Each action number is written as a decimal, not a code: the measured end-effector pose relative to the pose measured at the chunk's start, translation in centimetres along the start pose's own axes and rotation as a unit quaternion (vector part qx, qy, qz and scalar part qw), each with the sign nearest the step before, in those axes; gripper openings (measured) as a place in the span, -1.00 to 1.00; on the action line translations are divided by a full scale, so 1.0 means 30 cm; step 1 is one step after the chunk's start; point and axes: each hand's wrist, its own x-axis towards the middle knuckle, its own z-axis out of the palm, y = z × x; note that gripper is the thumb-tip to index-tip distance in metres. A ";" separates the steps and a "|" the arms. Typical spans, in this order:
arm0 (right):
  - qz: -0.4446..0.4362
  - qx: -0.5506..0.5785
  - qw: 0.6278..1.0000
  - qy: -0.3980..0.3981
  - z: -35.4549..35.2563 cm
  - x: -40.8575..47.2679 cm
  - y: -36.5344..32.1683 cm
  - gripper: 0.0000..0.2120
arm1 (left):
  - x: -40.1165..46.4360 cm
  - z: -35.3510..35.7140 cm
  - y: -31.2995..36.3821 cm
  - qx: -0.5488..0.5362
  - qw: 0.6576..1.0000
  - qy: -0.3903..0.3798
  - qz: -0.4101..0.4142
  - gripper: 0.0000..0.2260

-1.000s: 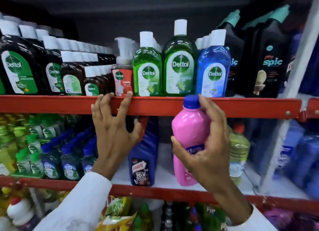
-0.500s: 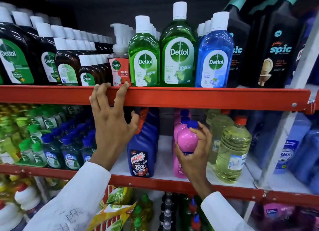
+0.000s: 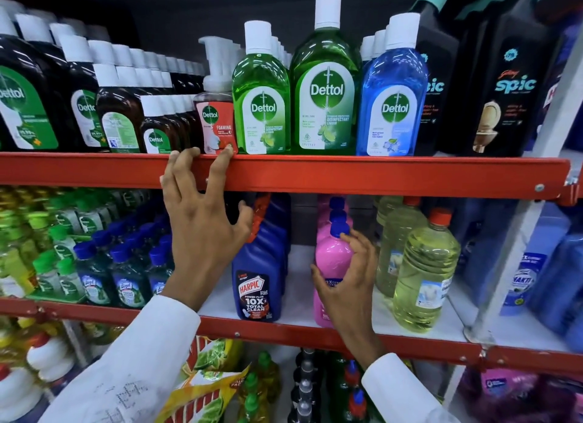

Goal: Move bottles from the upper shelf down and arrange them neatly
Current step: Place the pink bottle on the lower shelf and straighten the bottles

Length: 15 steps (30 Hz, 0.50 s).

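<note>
A pink bottle with a blue cap (image 3: 332, 258) stands upright on the lower shelf (image 3: 299, 287), at the front of a row of like pink bottles. My right hand (image 3: 347, 285) wraps around its lower front, fingers on its right side and thumb on its left. My left hand (image 3: 205, 233) hooks its fingers over the upper shelf's red rail (image 3: 378, 173), with the thumb spread beneath it. On the upper shelf stand green Dettol bottles (image 3: 325, 91), a blue Dettol bottle (image 3: 392, 103) and brown Dettol bottles (image 3: 120, 119).
Blue Harpic bottles (image 3: 257, 283) stand left of the pink row, pale yellow bottles (image 3: 426, 274) to its right. Small green- and blue-capped bottles (image 3: 94, 264) fill the lower left. Black Spic bottles (image 3: 511, 84) sit top right beside a grey upright (image 3: 520, 249).
My right hand carried the pink bottle from rail height down and back onto the lower shelf, where it now stands. My left hand stayed on the red rail.
</note>
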 end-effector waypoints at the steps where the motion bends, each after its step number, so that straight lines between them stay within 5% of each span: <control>1: 0.000 -0.003 1.000 0.000 0.000 0.001 0.001 -0.27 | 0.000 -0.002 0.000 0.001 1.000 -0.003 0.001 -0.34; 5: 0.004 -0.017 0.999 0.038 -0.018 -0.017 -0.001 -0.28 | -0.025 -0.018 -0.012 -0.028 0.999 0.027 0.006 -0.36; 8: -0.076 0.002 0.994 0.079 -0.030 -0.077 -0.034 -0.61 | -0.132 -0.013 -0.053 -0.136 0.987 0.083 0.002 -0.57; 10: -0.079 0.027 0.996 0.011 -0.006 -0.136 -0.056 -0.81 | -0.253 0.021 -0.099 -0.194 0.979 0.047 -0.048 -0.73; 15: 0.089 0.016 0.969 -0.228 0.145 -0.230 -0.036 -0.65 | -0.477 0.136 -0.217 -0.273 0.923 -0.158 -0.218 -0.56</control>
